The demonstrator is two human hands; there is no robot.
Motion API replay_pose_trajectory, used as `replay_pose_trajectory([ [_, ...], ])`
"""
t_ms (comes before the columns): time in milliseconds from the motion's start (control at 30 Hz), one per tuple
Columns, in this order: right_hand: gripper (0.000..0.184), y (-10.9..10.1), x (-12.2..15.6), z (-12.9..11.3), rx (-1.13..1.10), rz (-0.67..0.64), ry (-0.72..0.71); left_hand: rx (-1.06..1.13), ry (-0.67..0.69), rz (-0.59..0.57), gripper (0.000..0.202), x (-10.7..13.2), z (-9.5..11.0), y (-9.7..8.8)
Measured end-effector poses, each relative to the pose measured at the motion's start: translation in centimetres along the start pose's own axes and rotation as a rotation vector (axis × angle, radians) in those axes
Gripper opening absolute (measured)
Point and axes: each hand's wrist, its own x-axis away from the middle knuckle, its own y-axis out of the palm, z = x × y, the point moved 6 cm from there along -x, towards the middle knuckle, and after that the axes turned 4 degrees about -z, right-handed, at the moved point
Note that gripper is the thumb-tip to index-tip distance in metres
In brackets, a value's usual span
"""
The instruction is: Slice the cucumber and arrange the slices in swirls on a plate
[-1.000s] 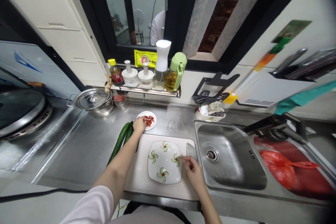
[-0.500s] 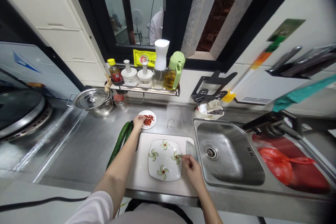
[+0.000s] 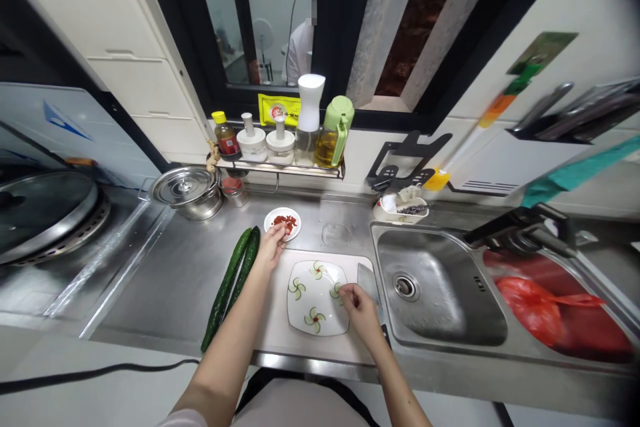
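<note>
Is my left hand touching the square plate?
No, the left hand is up by the small round dish of red bits, while the right hand is at the square plate.

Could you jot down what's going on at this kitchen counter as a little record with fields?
Place: steel counter, sink on the right
Left hand: beside the dish of red bits, fingertips at its near rim
Right hand: at the plate right edge, fingers at a cucumber garnish
Plate: white, square, four pinwheel garnishes, on a board
Nearby: two cucumbers left of the board, knife right of the plate, lidded pot back left
</note>
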Motion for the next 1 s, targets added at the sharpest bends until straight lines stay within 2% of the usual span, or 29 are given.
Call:
replay_pose_trajectory([
  [100,0.038,0.6,-0.3,-1.3,-0.012,-0.021,-0.023,-0.099,0.032,-0.027,0.039,1.8,0.8,0.7],
  [233,0.028,1.1,-0.8,-4.5,-0.025,-0.053,-0.083,-0.334,0.151,-0.089,0.042,4.9,2.7,2.0],
  [367,0.026,1.5,-1.2,-8.3,-0.01,-0.103,-0.16,-0.428,0.22,-0.235,0.04,8.4,3.7,3.7],
  [533,0.024,1.8,-1.0,-11.7,0.122,-0.156,-0.291,-0.55,0.201,-0.403,0.04,11.6,3.6,4.9],
  [733,0.015,2.6,-0.1,-13.2,0.282,-0.283,-0.424,-0.658,0.21,-0.547,0.039,13.7,3.9,5.3],
  [867,0.01,3.2,0.2,-13.3,0.293,-0.333,-0.443,-0.669,0.207,-0.573,0.041,14.2,3.9,5.2],
  [1000,0.011,3.6,0.4,-13.3,0.263,-0.329,-0.451,-0.636,0.204,-0.554,0.04,14.2,3.8,4.6],
])
